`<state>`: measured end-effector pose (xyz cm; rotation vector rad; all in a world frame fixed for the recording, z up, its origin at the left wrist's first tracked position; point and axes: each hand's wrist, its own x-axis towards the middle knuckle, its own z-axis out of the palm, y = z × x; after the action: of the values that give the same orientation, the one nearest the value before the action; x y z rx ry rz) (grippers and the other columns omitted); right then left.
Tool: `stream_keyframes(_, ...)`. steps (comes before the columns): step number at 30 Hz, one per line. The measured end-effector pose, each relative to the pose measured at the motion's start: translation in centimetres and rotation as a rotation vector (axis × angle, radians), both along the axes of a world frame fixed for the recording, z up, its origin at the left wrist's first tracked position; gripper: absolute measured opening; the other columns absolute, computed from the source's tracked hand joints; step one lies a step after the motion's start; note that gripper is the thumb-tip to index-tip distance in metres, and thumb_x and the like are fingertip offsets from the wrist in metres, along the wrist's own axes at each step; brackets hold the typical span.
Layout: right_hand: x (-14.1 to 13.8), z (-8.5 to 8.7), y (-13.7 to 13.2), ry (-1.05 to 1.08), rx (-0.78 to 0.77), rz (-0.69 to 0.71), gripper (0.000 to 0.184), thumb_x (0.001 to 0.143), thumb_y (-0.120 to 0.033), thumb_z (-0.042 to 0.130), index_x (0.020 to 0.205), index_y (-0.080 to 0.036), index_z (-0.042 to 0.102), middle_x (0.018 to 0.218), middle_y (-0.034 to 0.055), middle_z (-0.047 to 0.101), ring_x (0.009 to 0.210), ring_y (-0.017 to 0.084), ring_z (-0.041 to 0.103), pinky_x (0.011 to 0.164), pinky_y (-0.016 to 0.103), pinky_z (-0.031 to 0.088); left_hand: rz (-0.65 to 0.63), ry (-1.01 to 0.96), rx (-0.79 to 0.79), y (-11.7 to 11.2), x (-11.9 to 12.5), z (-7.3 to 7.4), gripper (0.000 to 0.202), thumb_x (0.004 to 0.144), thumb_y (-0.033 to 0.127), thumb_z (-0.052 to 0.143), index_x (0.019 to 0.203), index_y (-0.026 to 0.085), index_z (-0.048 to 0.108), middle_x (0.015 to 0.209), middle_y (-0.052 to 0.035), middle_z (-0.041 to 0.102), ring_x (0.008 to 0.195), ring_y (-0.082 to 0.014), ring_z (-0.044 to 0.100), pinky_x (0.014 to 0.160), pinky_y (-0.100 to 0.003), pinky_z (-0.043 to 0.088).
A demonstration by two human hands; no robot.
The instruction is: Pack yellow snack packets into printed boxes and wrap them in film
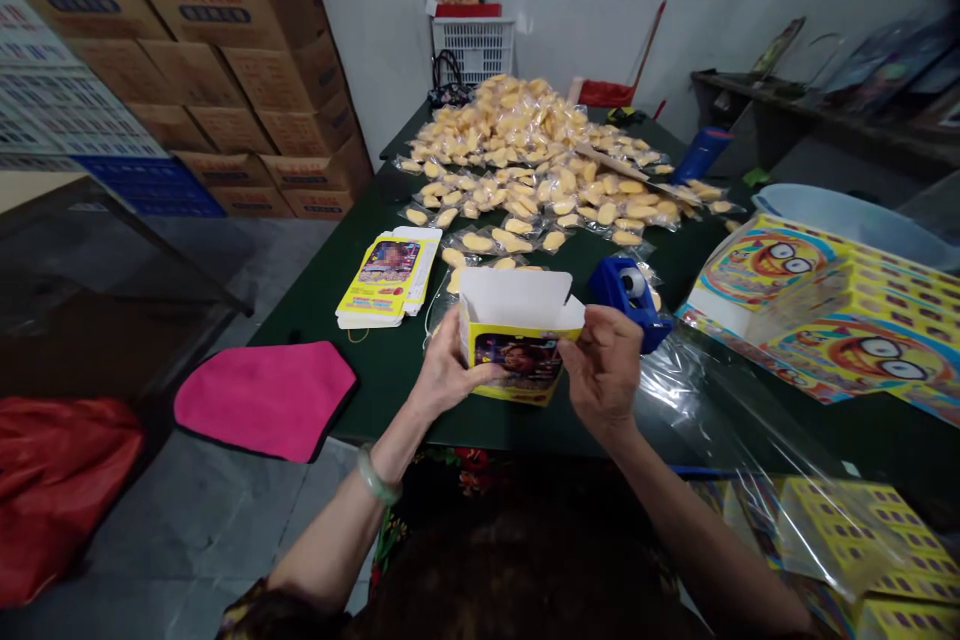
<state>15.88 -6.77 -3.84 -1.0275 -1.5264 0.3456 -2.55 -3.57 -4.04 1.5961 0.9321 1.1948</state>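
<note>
A small yellow printed carton (516, 340) stands open on the dark green table (375, 370), its white flaps up. My left hand (447, 368) grips the carton's left side. My right hand (604, 370) pinches its right flap and side. A stack of flat, unfolded yellow cartons (388, 277) lies to the left. Beyond the carton spreads a big heap of yellow snacks in clear wrappers (525, 155). A blue tape dispenser (628, 297) sits just right of the carton.
A pink cloth (266, 398) hangs over the table's near left edge. Large yellow cartoon-face boxes (832, 315) and clear plastic film (750, 420) fill the right side. Brown shipping cartons (210, 70) are stacked at left; a white basket (474, 45) stands at the back.
</note>
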Motion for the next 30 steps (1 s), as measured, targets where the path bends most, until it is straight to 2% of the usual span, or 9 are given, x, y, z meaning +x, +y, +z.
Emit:
stream_keyframes(2,0.0,0.5,0.3,0.013,0.053,0.023,0.039,0.089,-0.024,0.05,0.126,-0.03,0.04,0.119,0.0111,0.053,0.108,0.023,0.059,0.08,0.038,0.056,0.129,-0.006,0.115,-0.3,0.1,-1.3,0.106,0.062,0.059,0.075,0.144,0.019,0.02,0.132,-0.0201,0.052,0.103,-0.0278,0.064,0.082,-0.039,0.056)
stream_keyframes(4,0.3,1.2,0.4,-0.024,0.101,0.058,0.036,0.087,-0.02,0.053,0.122,-0.03,0.047,0.115,0.01,0.055,0.105,0.023,0.058,0.074,0.036,0.057,0.212,0.053,0.247,-0.5,-0.3,-2.5,0.104,0.068,0.057,0.072,0.145,0.021,0.013,0.134,-0.0214,0.05,0.105,-0.0274,0.063,0.084,-0.04,0.055)
stream_keyframes(7,0.8,1.8,0.3,-0.104,0.107,0.087,0.035,0.086,-0.018,0.054,0.118,-0.031,0.052,0.112,0.0091,0.055,0.102,0.022,0.057,0.068,0.033,0.056,0.282,0.201,0.408,-0.7,-1.1,-3.0,0.076,0.072,0.055,0.069,0.133,0.022,0.036,0.122,-0.0164,0.059,0.105,-0.0262,0.063,0.086,-0.039,0.053)
stream_keyframes(12,0.3,2.6,-0.4,-0.07,0.154,0.044,0.023,0.087,-0.018,0.052,0.106,-0.029,0.058,0.101,0.0055,0.057,0.091,0.019,0.058,0.07,0.033,0.052,0.247,0.13,0.648,-1.1,-1.1,0.3,0.035,0.078,0.04,0.069,0.106,0.021,0.058,0.096,-0.0055,0.067,0.088,-0.0185,0.065,0.08,-0.031,0.052)
stream_keyframes(17,-0.3,4.2,-0.5,0.218,-0.022,0.089,0.007,0.089,-0.022,0.053,0.092,-0.025,0.058,0.091,0.0018,0.059,0.082,0.014,0.058,0.07,0.028,0.049,0.373,-0.196,0.454,-1.0,0.7,2.8,0.013,0.088,0.028,0.055,0.083,0.02,0.064,0.092,-0.0037,0.067,0.084,-0.0146,0.063,0.074,-0.027,0.05)
stream_keyframes(20,0.6,4.8,0.0,0.358,-0.194,0.31,0.028,0.087,-0.024,0.059,0.113,-0.029,0.052,0.093,-0.0003,0.06,0.083,0.013,0.059,0.072,0.027,0.05,0.21,-0.495,0.202,-0.5,1.2,3.3,0.025,0.079,0.028,0.067,0.103,0.025,0.06,0.089,-0.001,0.067,0.076,-0.0125,0.063,0.066,-0.022,0.049)
stream_keyframes(23,1.5,5.1,0.2,0.298,-0.335,0.447,0.028,0.088,-0.024,0.058,0.115,-0.029,0.057,0.097,0.0013,0.06,0.088,0.014,0.059,0.074,0.028,0.051,0.027,-0.537,-0.008,-0.3,1.0,4.0,0.032,0.074,0.028,0.071,0.105,0.022,0.063,0.08,-0.0012,0.068,0.064,-0.0112,0.061,0.059,-0.02,0.048)
stream_keyframes(27,1.5,5.3,-0.3,0.213,-0.188,0.335,0.02,0.087,-0.017,0.058,0.102,-0.028,0.065,0.096,0.0009,0.056,0.078,0.011,0.056,0.057,0.021,0.048,0.027,-0.575,-0.032,-0.4,0.8,5.1,0.01,0.071,0.02,0.072,0.08,0.019,0.068,0.074,-0.0009,0.069,0.063,-0.0119,0.062,0.059,-0.022,0.049)
stream_keyframes(30,1.1,5.5,-1.0,0.087,-0.009,0.198,0.023,0.086,-0.011,0.056,0.099,-0.026,0.067,0.098,0.0029,0.056,0.084,0.013,0.057,0.062,0.024,0.049,0.072,-0.602,0.028,-0.4,1.3,5.4,0.007,0.069,0.018,0.071,0.067,0.018,0.064,0.08,-0.0024,0.07,0.075,-0.018,0.065,0.069,-0.031,0.052)
